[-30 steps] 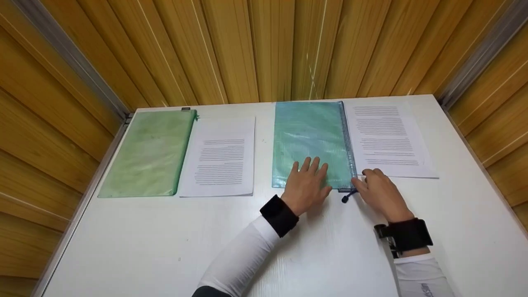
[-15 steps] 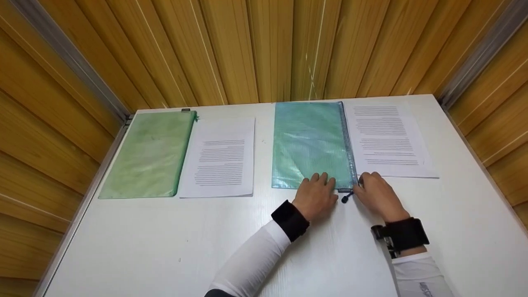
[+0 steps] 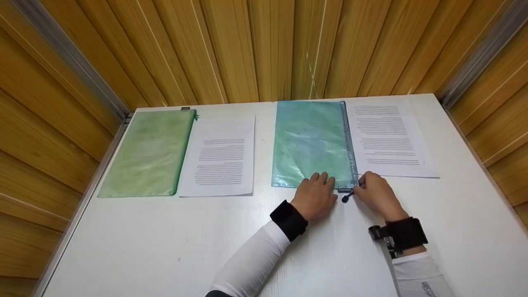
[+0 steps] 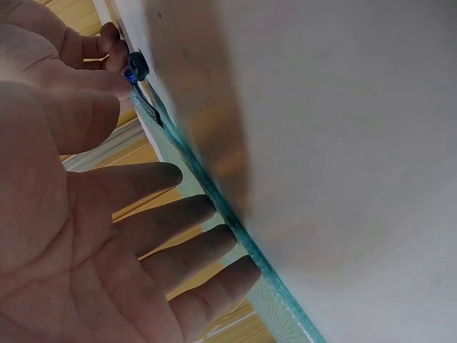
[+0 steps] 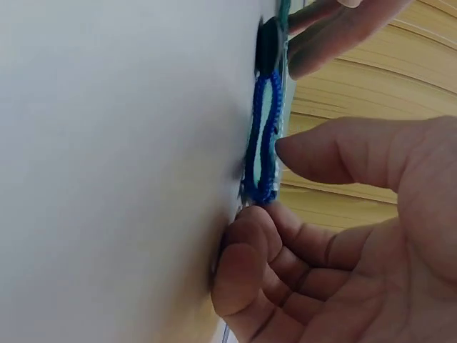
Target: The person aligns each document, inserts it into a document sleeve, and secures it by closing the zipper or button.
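Note:
A translucent green-blue zip pouch (image 3: 311, 138) lies flat at the far side of the white table, its zip along the right edge. My left hand (image 3: 314, 196) rests on its near edge; in the left wrist view the fingers (image 4: 189, 221) are nearly straight, spread along that edge. At the near right corner my right hand (image 3: 377, 196) pinches the end of the zip between thumb (image 5: 314, 150) and curled fingers. From there a blue cord zip pull (image 5: 250, 143) with a dark end piece (image 3: 345, 199) hangs out over the table.
Printed sheets (image 3: 387, 136) lie right of the pouch, close to the right hand. Further left are a stack of printed paper (image 3: 220, 156) and a paler green zip pouch (image 3: 144, 152). Wood-patterned walls (image 3: 272, 49) rise behind the table and at both sides.
My left hand has slid from the pouch's surface toward me and right, onto its near edge. My right thumb and fingers have closed in at the zip corner. The pouch's zip side has shifted slightly right.

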`<state>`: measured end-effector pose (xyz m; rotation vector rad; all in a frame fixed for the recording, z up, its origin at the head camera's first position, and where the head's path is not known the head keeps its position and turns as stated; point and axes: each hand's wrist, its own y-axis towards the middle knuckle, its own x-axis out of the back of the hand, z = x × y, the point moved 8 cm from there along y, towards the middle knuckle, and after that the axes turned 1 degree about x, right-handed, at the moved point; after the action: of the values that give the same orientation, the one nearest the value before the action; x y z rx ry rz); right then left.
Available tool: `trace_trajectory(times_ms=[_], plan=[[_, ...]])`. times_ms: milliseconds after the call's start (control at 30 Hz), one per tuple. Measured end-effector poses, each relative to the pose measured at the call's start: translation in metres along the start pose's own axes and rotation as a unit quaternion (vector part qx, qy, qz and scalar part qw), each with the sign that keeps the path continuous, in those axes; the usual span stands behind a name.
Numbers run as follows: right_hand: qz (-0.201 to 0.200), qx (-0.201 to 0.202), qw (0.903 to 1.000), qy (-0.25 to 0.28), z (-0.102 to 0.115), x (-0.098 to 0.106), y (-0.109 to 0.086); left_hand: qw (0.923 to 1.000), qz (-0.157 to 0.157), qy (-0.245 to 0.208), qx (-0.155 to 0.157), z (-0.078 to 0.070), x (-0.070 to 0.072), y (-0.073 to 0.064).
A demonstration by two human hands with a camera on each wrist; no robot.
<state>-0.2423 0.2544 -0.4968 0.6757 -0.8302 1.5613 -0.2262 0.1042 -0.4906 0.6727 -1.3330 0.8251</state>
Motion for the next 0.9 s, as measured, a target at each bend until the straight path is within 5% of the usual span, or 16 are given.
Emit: trace_trajectory(times_ms=[467, 633, 900], plan=[[-0.016, 0.019, 0.9949, 0.098, 0.007, 0.010, -0.001, 0.9966, 0.012, -0.082, -0.004, 0.010, 0.003, -0.002], [-0.033, 0.032, 0.9846, 0.169, 0.016, 0.014, -0.003, 0.9934, -0.036, -0.108, 0.002, 0.014, 0.006, -0.004], [-0.039, 0.049, 0.9449, 0.321, 0.035, 0.021, -0.013, 0.9852, -0.137, -0.102, 0.014, 0.020, 0.020, -0.010]])
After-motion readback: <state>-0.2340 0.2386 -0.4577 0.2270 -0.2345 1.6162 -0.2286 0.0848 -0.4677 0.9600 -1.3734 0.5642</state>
